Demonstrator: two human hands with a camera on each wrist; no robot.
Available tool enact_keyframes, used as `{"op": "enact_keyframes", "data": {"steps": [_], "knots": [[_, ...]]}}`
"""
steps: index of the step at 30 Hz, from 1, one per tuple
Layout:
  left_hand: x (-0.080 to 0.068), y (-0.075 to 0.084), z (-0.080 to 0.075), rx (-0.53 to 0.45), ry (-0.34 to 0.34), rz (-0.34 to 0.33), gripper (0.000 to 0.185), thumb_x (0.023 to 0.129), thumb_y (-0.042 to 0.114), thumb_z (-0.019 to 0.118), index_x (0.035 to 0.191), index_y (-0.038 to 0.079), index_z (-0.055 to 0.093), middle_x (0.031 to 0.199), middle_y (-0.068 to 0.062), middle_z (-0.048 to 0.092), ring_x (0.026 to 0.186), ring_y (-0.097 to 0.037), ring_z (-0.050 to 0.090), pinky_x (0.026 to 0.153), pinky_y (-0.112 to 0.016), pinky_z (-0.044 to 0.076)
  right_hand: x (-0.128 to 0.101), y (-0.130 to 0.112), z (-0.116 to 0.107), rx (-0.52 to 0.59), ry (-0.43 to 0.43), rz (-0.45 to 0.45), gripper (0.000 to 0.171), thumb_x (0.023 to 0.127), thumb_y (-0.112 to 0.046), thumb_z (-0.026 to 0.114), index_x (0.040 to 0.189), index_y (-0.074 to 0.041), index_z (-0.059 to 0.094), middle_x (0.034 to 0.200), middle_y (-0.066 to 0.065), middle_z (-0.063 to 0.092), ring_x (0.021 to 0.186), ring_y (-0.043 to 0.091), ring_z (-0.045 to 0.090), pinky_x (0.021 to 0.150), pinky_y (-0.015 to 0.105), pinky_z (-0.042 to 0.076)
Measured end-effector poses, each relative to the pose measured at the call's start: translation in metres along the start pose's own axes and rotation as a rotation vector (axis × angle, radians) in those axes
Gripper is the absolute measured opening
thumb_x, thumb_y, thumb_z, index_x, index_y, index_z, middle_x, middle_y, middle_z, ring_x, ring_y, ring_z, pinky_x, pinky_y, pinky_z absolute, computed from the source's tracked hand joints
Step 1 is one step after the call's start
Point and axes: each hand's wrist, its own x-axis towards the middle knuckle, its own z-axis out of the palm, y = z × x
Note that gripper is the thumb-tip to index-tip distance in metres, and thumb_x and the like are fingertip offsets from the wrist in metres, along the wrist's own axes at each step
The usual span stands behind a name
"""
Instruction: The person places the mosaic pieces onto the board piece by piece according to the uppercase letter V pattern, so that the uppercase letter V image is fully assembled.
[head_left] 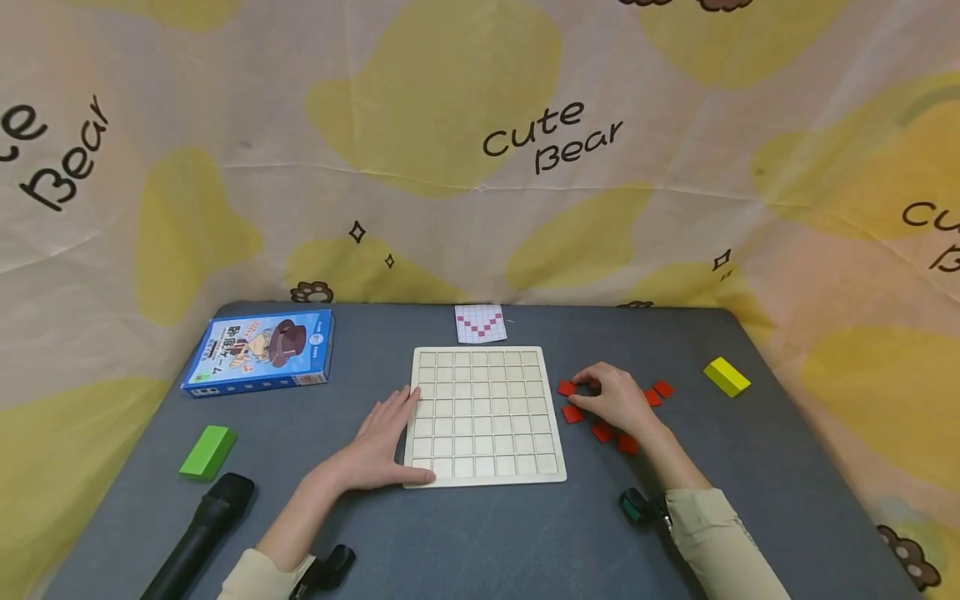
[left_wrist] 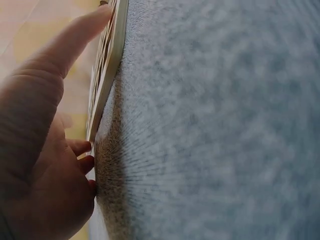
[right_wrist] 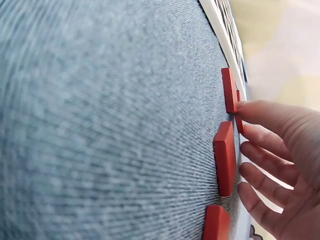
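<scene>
The right hand (head_left: 618, 400) covers part of the red tiles (head_left: 572, 413) — flat red squares scattered on the counter (head_left: 480, 542) at the grid board's (head_left: 483, 414) 3 o'clock — fingers curled onto one, a grip I cannot confirm. The left hand (head_left: 382, 446) lies flat, fingers straight, against the board's 9 o'clock edge.

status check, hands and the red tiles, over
Left hand flat against grid board edge. Right hand over red tiles, fingertips touching one; grip unclear. Board cells empty, path clear.
</scene>
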Motion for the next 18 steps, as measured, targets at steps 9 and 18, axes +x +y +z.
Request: {"op": "enact_keyframes", "data": {"steps": [9,18], "knots": [[-0.002,-0.003,0.002,-0.007,-0.022,0.005,0.124,0.068,0.063,0.079,0.157,0.007,0.013,0.161,-0.022,0.007,0.147,-0.04,0.003,0.113,-0.059,0.001,0.0,0.001,0.004,-0.003,0.038,0.002,0.026,0.081,-0.025,0.08,0.102,-0.009,0.074,0.102,0.006,0.067,0.089,0.023,0.059,0.081,0.043,0.05],[-0.002,-0.003,0.002,0.027,-0.014,0.002,0.122,0.066,0.066,0.078,0.155,0.005,0.021,0.161,-0.02,0.009,0.147,-0.038,0.005,0.114,-0.059,0.004,-0.005,-0.009,0.004,0.046,0.053,-0.009,0.028,0.081,-0.026,0.08,0.103,-0.01,0.074,0.105,0.007,0.068,0.094,0.025,0.062,0.084,0.045,0.051]]}}
